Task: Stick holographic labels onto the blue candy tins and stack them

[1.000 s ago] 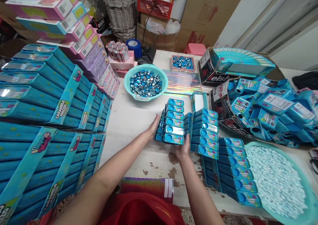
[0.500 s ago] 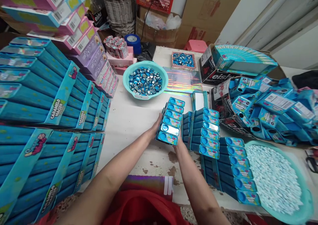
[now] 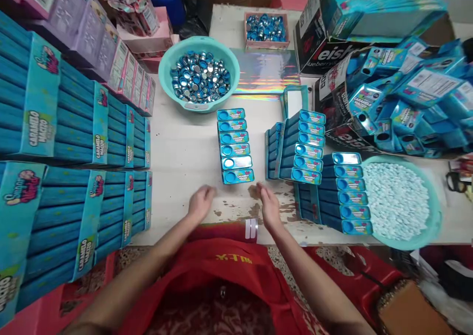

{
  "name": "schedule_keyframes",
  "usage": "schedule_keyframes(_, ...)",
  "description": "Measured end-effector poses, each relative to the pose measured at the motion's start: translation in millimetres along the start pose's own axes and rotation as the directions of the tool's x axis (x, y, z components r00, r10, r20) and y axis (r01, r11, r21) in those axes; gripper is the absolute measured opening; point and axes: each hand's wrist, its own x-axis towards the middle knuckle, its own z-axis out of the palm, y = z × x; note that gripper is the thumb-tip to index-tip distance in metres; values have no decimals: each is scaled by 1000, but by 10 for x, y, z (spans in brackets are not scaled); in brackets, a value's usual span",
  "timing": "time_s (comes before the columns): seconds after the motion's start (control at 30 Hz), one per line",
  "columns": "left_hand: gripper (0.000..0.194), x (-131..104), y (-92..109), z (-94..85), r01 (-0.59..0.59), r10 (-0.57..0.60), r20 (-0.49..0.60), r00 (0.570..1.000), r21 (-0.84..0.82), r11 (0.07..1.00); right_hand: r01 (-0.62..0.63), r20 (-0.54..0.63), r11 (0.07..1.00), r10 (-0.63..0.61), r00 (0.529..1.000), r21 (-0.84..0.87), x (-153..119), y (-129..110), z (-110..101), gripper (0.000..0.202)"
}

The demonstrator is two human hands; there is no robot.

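Note:
A display box of several upright blue candy packs (image 3: 236, 145) stands on the white table, apart from both hands. To its lower left hovers my left hand (image 3: 201, 204), holding nothing, its fingers loosely bent and slightly blurred. My right hand (image 3: 269, 204) is below and right of the box, also free of any object, fingers apart. On the right stands another group of blue candy packs (image 3: 310, 150), with a further row of blue packs (image 3: 347, 197) nearer me. A shiny rolled sheet (image 3: 221, 230) lies at the front edge, between my forearms.
Stacked blue display boxes (image 3: 74, 123) fill the left side. A turquoise basin (image 3: 168, 74) holds small blue and silver caps. At right are another basin (image 3: 436, 221) of pale candies and a carton (image 3: 328, 108) heaped with blue packs. A tray of caps (image 3: 266, 43) sits behind.
Both hands have let go of the box of blue packs and drawn back toward me. The box now stands on the table. The view has tilted downward.

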Motion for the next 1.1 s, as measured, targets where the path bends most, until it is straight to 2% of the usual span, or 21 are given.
schedule_keyframes(0.03, 36, -142, -79, 74, -99, 84, 144, 986, 96, 990, 62, -1, 986, -63, 998, -155, -208, 97, -114, 35)
schedule_keyframes(0.1, 30, -350, -141, 262, -300, 193, 394, 899, 229, 926, 249, 93, 887, -231, 969, -389, -554, 253, -267, 30)
schedule_keyframes(0.13, 27, -407, -135, 357, -366, 204, 468, 860, 284, 886, 356, 169, 808, -314, 934, -469, -678, 310, -302, 29)
schedule_keyframes(0.17, 25, -433, -115, 438, -400, 194, 506, 841, 339, 851, 456, 249, 719, -383, 890, -524, -766, 355, -314, 29)
schedule_keyframes(0.27, 29, -394, -62, 575, -403, 148, 519, 842, 423, 812, 642, 456, 451, -458, 763, -620, -870, 454, -268, 33)
schedule_keyframes(0.33, 29, -343, -68, 591, -408, 157, 517, 841, 415, 813, 687, 542, 327, -435, 719, -650, -874, 505, -235, 36)
schedule_keyframes(0.47, 27, -285, -136, 588, -396, 168, 503, 848, 392, 830, 744, 640, 175, -409, 651, -645, -886, 558, -247, 37)
schedule_keyframes(0.53, 26, -265, -164, 601, -385, 173, 490, 854, 374, 844, 776, 673, 139, -420, 609, -615, -898, 547, -268, 33)
schedule_keyframes(0.6, 25, -243, -182, 624, -379, 178, 485, 856, 357, 854, 789, 677, 149, -436, 593, -596, -900, 515, -275, 26)
schedule_keyframes(0.73, 25, -190, -205, 677, -354, 156, 476, 866, 362, 862, 789, 676, 192, -423, 604, -584, -876, 415, -256, 15)
schedule_keyframes(0.8, 26, -175, -208, 690, -336, 138, 465, 875, 376, 863, 777, 681, 220, -381, 626, -590, -861, 331, -257, 16)
schedule_keyframes(0.83, 26, -177, -204, 686, -327, 131, 458, 879, 380, 865, 761, 672, 265, -359, 648, -592, -855, 272, -264, 17)
schedule_keyframes(0.87, 26, -190, -197, 674, -322, 136, 448, 884, 373, 870, 733, 652, 341, -336, 680, -588, -848, 198, -275, 18)
schedule_keyframes(0.93, 26, -253, -161, 618, -346, 218, 404, 888, 278, 896, 618, 576, 561, -280, 768, -551, -832, 10, -300, 17)
schedule_keyframes(1.0, 28, -370, -92, 522, -406, 372, 349, 860, 27, 913, 432, 476, 776, -195, 857, -459, -813, -217, -316, 15)
schedule_keyframes(1.03, 30, -444, -44, 463, -419, 437, 335, 835, -130, 899, 337, 436, 854, -148, 888, -396, -802, -333, -316, 15)
schedule_keyframes(1.1, 33, -600, 75, 335, -344, 479, 365, 799, -377, 860, 181, 378, 947, -70, 923, -266, -777, -548, -293, 18)
